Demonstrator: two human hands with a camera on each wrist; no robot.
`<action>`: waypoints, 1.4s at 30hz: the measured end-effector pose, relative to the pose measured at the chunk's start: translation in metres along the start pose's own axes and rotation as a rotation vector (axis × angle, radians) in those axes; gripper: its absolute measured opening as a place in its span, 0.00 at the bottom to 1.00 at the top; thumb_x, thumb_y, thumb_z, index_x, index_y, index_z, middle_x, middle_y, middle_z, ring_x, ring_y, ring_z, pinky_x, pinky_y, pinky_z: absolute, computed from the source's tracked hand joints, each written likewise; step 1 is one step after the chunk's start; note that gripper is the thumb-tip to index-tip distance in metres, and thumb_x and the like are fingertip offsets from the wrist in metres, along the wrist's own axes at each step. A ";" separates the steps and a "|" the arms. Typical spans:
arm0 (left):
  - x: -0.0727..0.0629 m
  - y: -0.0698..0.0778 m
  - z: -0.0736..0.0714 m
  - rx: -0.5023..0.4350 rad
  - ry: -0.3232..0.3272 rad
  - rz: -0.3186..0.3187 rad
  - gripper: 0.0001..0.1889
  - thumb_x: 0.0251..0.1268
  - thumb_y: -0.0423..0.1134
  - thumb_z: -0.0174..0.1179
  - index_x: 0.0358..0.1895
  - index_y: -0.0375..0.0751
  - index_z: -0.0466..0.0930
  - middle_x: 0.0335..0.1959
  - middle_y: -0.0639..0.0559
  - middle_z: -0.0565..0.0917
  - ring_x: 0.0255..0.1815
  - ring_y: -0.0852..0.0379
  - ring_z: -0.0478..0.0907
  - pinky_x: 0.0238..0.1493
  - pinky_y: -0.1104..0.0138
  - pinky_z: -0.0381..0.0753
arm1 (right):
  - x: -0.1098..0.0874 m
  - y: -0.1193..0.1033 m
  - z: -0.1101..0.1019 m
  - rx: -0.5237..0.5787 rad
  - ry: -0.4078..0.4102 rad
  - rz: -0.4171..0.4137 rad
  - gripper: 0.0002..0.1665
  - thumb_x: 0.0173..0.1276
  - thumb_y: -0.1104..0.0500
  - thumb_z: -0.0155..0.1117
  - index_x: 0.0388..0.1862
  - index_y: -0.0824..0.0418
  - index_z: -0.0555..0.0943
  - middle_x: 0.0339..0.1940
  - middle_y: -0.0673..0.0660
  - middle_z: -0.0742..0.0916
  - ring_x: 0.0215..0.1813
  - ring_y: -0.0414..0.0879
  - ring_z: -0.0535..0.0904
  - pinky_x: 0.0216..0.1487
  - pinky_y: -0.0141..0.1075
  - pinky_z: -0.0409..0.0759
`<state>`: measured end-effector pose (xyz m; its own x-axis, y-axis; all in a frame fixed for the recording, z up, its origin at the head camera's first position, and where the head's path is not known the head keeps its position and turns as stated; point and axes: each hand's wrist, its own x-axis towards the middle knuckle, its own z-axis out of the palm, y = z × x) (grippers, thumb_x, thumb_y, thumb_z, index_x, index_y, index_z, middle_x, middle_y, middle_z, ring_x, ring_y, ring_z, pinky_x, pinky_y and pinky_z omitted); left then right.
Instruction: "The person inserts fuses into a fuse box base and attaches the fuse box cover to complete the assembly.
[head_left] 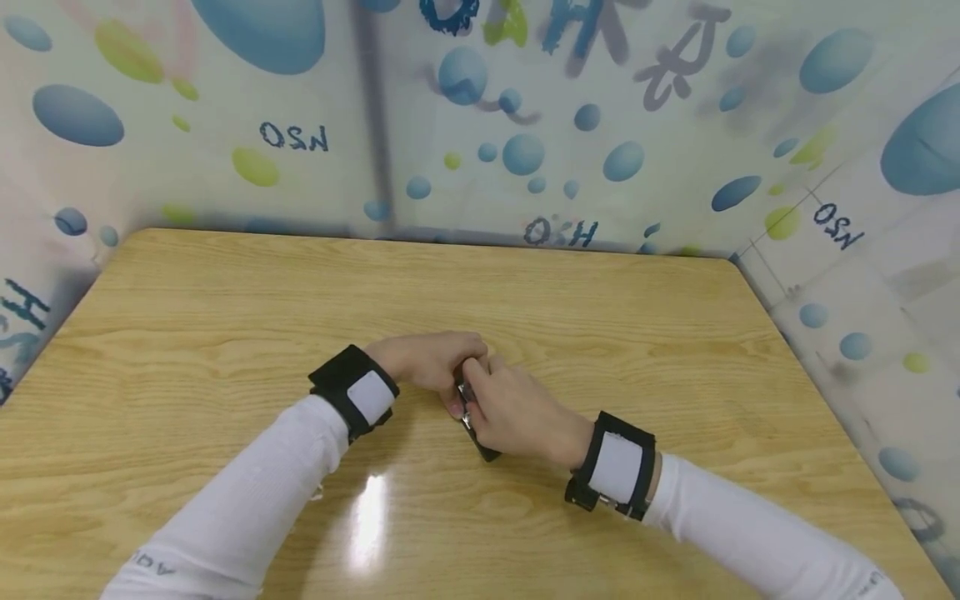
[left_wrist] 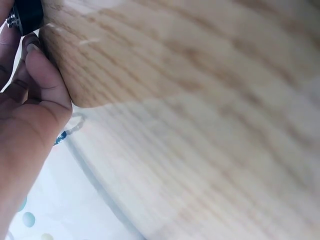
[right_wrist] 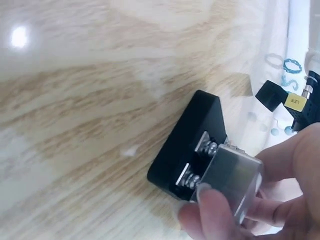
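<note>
A small black block [right_wrist: 192, 137] with metal clips and coil springs [right_wrist: 189, 178] on one face is between the two hands, over the table. Attached beside the springs is a clear, greyish box [right_wrist: 227, 175]. My right hand [head_left: 525, 412] grips this piece from the near right side, with fingertips on the clear box in the right wrist view. From the far left, my left hand [head_left: 431, 360] curls its fingers round the upper end. In the head view the hands cover most of the piece; only its black lower end [head_left: 487, 454] shows well.
The wooden table [head_left: 225, 317] has rounded far corners. A white wall sheet [head_left: 315, 192] with blue and green spots rises behind it. Both wrists wear black straps with white patches, the left strap [head_left: 356, 392] and right strap [head_left: 615, 467], over white sleeves.
</note>
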<state>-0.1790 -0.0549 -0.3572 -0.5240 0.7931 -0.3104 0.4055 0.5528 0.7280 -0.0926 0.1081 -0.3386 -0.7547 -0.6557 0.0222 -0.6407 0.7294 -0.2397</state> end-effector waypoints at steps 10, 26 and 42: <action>-0.003 0.002 -0.002 0.014 0.005 0.014 0.22 0.42 0.34 0.78 0.42 0.46 0.78 0.47 0.53 0.77 0.49 0.58 0.74 0.54 0.68 0.77 | 0.000 -0.010 0.005 -0.165 -0.067 0.034 0.13 0.67 0.60 0.60 0.48 0.61 0.72 0.35 0.59 0.77 0.20 0.40 0.68 0.15 0.27 0.63; -0.002 0.001 -0.003 -0.017 -0.003 -0.014 0.23 0.41 0.30 0.78 0.41 0.44 0.76 0.47 0.51 0.77 0.47 0.56 0.74 0.50 0.68 0.78 | 0.007 -0.001 -0.001 -0.006 -0.067 -0.032 0.05 0.72 0.63 0.53 0.45 0.62 0.73 0.31 0.55 0.74 0.23 0.40 0.67 0.19 0.26 0.62; -0.003 0.001 0.001 0.023 -0.008 0.015 0.23 0.43 0.32 0.78 0.44 0.46 0.77 0.47 0.52 0.76 0.48 0.58 0.73 0.51 0.68 0.78 | 0.000 -0.003 0.013 -0.128 0.025 -0.030 0.04 0.72 0.60 0.54 0.44 0.58 0.72 0.33 0.57 0.75 0.22 0.39 0.66 0.16 0.25 0.60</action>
<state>-0.1769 -0.0565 -0.3564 -0.5119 0.8034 -0.3042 0.4304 0.5463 0.7185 -0.0893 0.1037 -0.3502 -0.7369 -0.6740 0.0517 -0.6749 0.7292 -0.1131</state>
